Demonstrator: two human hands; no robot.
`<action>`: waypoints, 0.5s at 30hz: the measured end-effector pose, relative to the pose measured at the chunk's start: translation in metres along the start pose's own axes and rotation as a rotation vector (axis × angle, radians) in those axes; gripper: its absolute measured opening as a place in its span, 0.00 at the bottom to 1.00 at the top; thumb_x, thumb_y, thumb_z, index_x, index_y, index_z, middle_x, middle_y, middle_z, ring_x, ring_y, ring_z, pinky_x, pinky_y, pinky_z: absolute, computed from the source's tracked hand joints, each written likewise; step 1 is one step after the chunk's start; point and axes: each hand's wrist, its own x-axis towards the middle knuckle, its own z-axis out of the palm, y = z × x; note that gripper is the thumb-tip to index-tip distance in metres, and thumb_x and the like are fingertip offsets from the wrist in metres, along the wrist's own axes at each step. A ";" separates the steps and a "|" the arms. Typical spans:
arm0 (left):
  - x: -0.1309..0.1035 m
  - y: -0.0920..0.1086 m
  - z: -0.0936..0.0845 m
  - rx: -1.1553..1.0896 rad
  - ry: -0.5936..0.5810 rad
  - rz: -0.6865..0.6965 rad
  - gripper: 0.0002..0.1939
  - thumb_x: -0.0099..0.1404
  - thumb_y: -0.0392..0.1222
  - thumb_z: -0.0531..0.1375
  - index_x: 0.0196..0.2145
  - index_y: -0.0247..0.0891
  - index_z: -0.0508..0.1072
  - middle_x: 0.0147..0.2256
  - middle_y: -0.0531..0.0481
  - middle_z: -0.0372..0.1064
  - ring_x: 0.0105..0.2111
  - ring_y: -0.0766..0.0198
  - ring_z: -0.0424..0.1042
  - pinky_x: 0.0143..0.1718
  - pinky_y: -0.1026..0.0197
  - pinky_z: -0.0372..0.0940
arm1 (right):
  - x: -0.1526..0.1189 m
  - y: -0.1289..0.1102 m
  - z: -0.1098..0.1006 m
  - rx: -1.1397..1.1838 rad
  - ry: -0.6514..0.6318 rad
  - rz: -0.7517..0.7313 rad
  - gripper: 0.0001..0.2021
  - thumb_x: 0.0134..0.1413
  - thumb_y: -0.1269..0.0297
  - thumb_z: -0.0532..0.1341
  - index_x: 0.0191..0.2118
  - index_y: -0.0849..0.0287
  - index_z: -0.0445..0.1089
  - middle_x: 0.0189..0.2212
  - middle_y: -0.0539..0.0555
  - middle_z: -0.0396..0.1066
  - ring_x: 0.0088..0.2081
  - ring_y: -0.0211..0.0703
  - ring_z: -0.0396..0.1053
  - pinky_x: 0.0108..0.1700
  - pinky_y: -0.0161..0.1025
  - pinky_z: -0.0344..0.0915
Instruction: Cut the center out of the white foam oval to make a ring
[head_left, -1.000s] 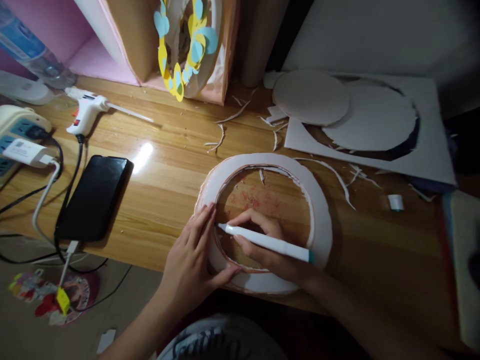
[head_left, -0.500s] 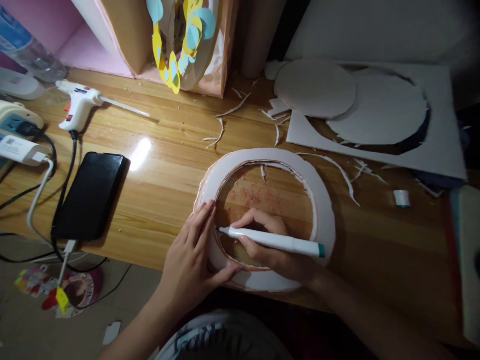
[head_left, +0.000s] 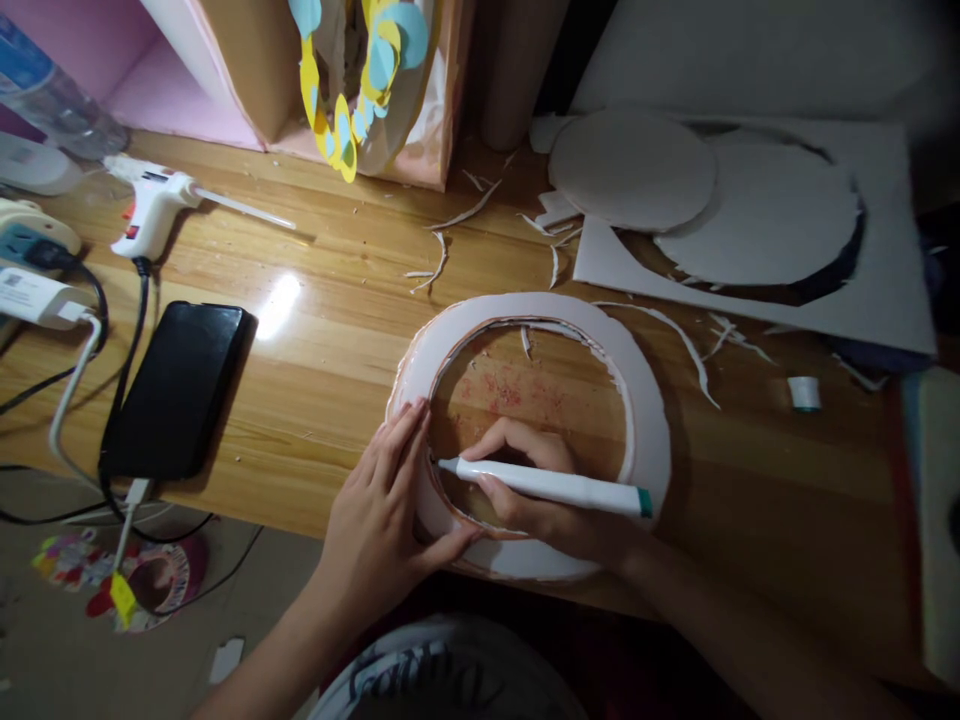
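A white foam-board ring (head_left: 645,400) with brownish edges lies flat at the table's front edge. My left hand (head_left: 382,490) grips its left side, fingers together on the rim and thumb spread to the lower inner edge. Pinched in my right hand (head_left: 540,490) is a white marker (head_left: 562,484) with a green end. The marker's tip points left and meets the ring's inner left edge near my left fingertips; exact contact is too small to tell. The marker's likely cap (head_left: 805,393), white with a green band, lies to the right.
Cut foam board (head_left: 892,230) with two loose discs (head_left: 630,170) sits at the back right. Thin foam strips (head_left: 686,350) are scattered about. On the left are a glue gun (head_left: 154,205), a black phone (head_left: 180,390) and cables. A pink box (head_left: 427,160) with paper decorations stands behind.
The whole view has shifted very slightly. Both hands, the marker and the ring keep nearly the same positions.
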 end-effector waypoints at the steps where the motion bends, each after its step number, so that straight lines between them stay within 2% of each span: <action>1: 0.000 0.000 0.000 -0.001 0.001 0.001 0.48 0.59 0.59 0.60 0.66 0.30 0.45 0.64 0.35 0.50 0.64 0.49 0.50 0.63 0.49 0.52 | 0.000 0.000 0.000 -0.007 0.000 -0.005 0.05 0.54 0.66 0.61 0.38 0.58 0.68 0.30 0.47 0.70 0.30 0.34 0.66 0.33 0.33 0.61; 15: -0.001 0.000 0.000 -0.013 -0.018 -0.024 0.49 0.59 0.59 0.60 0.67 0.34 0.42 0.65 0.36 0.48 0.64 0.48 0.49 0.62 0.47 0.53 | 0.000 0.001 -0.003 -0.004 -0.059 -0.014 0.04 0.52 0.66 0.61 0.34 0.58 0.67 0.28 0.47 0.69 0.28 0.35 0.64 0.29 0.33 0.59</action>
